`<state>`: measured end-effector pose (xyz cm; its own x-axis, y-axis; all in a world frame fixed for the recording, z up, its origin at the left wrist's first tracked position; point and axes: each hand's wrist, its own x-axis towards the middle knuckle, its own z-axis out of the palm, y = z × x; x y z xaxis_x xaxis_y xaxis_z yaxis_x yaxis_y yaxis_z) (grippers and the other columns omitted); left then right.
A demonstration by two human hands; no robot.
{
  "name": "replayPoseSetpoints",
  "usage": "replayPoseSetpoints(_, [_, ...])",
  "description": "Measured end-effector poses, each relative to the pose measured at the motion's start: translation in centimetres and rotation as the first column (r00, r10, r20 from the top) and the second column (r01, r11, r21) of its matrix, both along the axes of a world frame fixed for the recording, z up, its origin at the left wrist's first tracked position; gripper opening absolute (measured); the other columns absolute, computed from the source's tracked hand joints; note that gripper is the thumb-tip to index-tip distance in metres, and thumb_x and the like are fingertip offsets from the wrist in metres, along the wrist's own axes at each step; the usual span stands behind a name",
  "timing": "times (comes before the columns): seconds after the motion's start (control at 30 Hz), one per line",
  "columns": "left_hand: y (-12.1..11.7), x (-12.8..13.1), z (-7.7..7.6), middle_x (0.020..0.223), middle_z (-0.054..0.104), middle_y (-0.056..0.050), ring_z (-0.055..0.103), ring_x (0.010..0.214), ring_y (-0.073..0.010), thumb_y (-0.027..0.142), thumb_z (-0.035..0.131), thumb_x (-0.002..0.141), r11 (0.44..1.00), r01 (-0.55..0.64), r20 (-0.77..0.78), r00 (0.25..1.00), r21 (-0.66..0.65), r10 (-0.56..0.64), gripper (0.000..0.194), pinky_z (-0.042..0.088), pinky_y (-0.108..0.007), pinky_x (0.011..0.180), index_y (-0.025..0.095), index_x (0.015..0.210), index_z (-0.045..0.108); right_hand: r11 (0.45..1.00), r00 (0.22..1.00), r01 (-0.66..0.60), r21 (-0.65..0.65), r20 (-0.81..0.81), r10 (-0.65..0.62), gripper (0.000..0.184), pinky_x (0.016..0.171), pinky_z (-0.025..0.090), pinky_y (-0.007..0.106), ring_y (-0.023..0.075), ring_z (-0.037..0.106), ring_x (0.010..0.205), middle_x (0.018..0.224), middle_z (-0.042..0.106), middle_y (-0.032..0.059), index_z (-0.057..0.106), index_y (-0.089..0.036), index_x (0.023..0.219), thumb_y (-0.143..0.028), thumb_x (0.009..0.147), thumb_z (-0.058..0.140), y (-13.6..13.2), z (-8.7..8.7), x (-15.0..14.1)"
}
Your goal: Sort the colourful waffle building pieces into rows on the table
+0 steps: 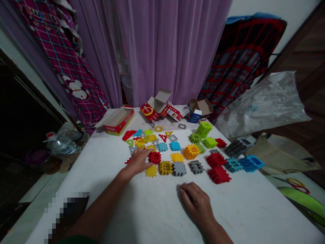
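The left hand (137, 162) lies palm down on a white table (142, 210), fingers spread, clenching nothing. Its fingertips sit just beside a red waffle block (154, 157), and a yellow block (151, 171) lies just past its thumb. Ahead of those fingers spreads a jumble of small colored pieces (139, 140). The right hand (195, 201) rests palm down on bare tabletop, fingers loosely curled and empty, with a grey block (179, 168) near it, ahead and to its left. A mustard block (165, 167) stands between that grey block and the yellow one. Ahead and to the right of the right hand lie a red stack (218, 175) and a blue stack (251, 163), with a green stack (204, 129) farther on. Well beyond both hands, opened boxes (152, 108) sit along the far edge of the table, in front of a purple curtain (152, 51).
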<state>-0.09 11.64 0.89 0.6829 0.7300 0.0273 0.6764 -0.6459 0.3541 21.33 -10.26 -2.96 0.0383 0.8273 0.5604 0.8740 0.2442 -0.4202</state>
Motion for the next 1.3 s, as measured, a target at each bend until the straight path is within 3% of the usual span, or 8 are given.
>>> replayPoseSetpoints(0.3, [0.0, -0.2, 0.4, 0.136, 0.059, -0.009, 0.051, 0.127, -0.0308, 0.034, 0.071, 0.078, 1.0, 0.0, 0.039, 0.999, 0.009, -0.001, 0.063, 0.034, -0.047, 0.109, 0.024, 0.137, 0.052, 1.0, 1.0, 0.009, -0.001, 0.004, -0.009, 0.012, 0.064, 0.051, 0.021, 0.0127, 0.065, 0.069, 0.078, 0.067, 0.0032, 0.065, -0.02, 0.093, -0.021, 0.095, 0.053, 0.0, 0.1, -0.1])
replayPoseSetpoints(0.4, [-1.1, -1.0, 0.9, 0.129, 0.064, -0.008, 0.055, 0.121, -0.0271, 0.032, 0.065, 0.082, 0.998, -0.024, 0.107, 0.994, 0.064, 0.017, 0.044, 0.039, -0.043, 0.105, 0.023, 0.125, 0.06, 1.0, 0.999, 0.027, 0.001, -0.031, -0.027, 0.014, 0.064, 0.051, 0.021, 0.0127, 0.065, 0.068, 0.078, 0.067, 0.0032, 0.065, -0.02, 0.091, -0.021, 0.095, 0.052, 0.0, 0.4, -0.3])
replayPoseSetpoints(0.5, [-2.8, -2.2, 0.7, 0.115, 0.07, -0.005, 0.06, 0.11, -0.0231, 0.032, 0.06, 0.087, 0.994, 0.029, 0.146, 0.988, 0.106, -0.044, 0.022, 0.041, -0.04, 0.099, 0.024, 0.106, 0.067, 1.0, 0.999, 0.012, 0.025, -0.042, -0.011, 0.013, 0.064, 0.05, 0.021, 0.0122, 0.064, 0.067, 0.077, 0.066, 0.0025, 0.065, -0.02, 0.091, -0.02, 0.095, 0.052, 0.1, 0.7, -0.5])
replayPoseSetpoints(0.57, [-4.0, -3.0, 0.1, 0.113, 0.072, -0.005, 0.061, 0.108, -0.0236, 0.037, 0.064, 0.085, 0.99, 0.071, 0.135, 0.987, 0.123, -0.088, 0.023, 0.041, -0.041, 0.098, 0.025, 0.105, 0.068, 0.999, 0.999, 0.011, 0.033, -0.043, -0.01, 0.014, 0.064, 0.05, 0.021, 0.0123, 0.064, 0.067, 0.076, 0.066, 0.0022, 0.065, -0.02, 0.089, -0.02, 0.094, 0.052, 0.1, 0.8, -0.5])
replayPoseSetpoints(0.7, [-5.7, -4.0, -1.4, 0.124, 0.068, -0.008, 0.059, 0.115, -0.0272, 0.043, 0.071, 0.08, 0.982, 0.074, 0.119, 0.988, 0.176, -0.096, 0.045, 0.04, -0.043, 0.098, 0.023, 0.12, 0.065, 0.999, 0.999, 0.015, 0.03, -0.031, -0.014, 0.015, 0.063, 0.05, 0.021, 0.0124, 0.065, 0.067, 0.076, 0.066, 0.002, 0.066, -0.02, 0.089, -0.021, 0.095, 0.052, 0.1, 0.7, -0.4])
replayPoseSetpoints(0.93, [-6.7, -4.1, -1.9, 0.117, 0.071, -0.005, 0.061, 0.109, -0.0231, 0.037, 0.065, 0.085, 0.982, 0.058, 0.145, 0.986, 0.178, -0.085, 0.031, 0.04, -0.04, 0.094, 0.025, 0.114, 0.067, 1.0, 1.0, -0.006, 0.02, -0.003, 0.006, 0.013, 0.063, 0.051, 0.02, 0.0119, 0.065, 0.067, 0.077, 0.067, 0.0025, 0.066, -0.02, 0.091, -0.021, 0.094, 0.053, 0.1, 0.2, 0.0])
replayPoseSetpoints(1.3, [-7.1, -3.2, -2.0, 0.108, 0.071, -0.006, 0.061, 0.107, -0.0258, 0.033, 0.068, 0.08, 0.98, -0.154, 0.154, 0.979, 0.13, 0.133, 0.028, 0.04, -0.042, 0.097, 0.024, 0.105, 0.064, 1.0, 0.995, 0.029, -0.002, -0.099, -0.029, 0.017, 0.067, 0.051, 0.023, 0.0138, 0.065, 0.07, 0.079, 0.067, 0.0035, 0.066, -0.021, 0.09, -0.023, 0.096, 0.05, 0.0, 0.3, -0.6])
